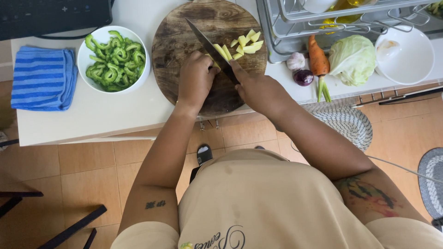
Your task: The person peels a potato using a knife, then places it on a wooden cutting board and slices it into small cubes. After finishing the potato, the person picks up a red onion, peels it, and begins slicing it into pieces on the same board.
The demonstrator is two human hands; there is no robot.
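Pale yellow vegetable pieces lie on the round wooden cutting board at the worktop edge. The right hand grips a dark knife, blade angled over the board; the left hand curls down on an uncut piece beside the blade. A white bowl of sliced bitter gourd sits left, a carrot and cabbage right.

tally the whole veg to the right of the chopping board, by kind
Orange carrot with green stalk: 1
Pale green cabbage: 1
White garlic bulb: 1
Purple onion: 1
Total: 4, all on the white counter right of the round wooden board.
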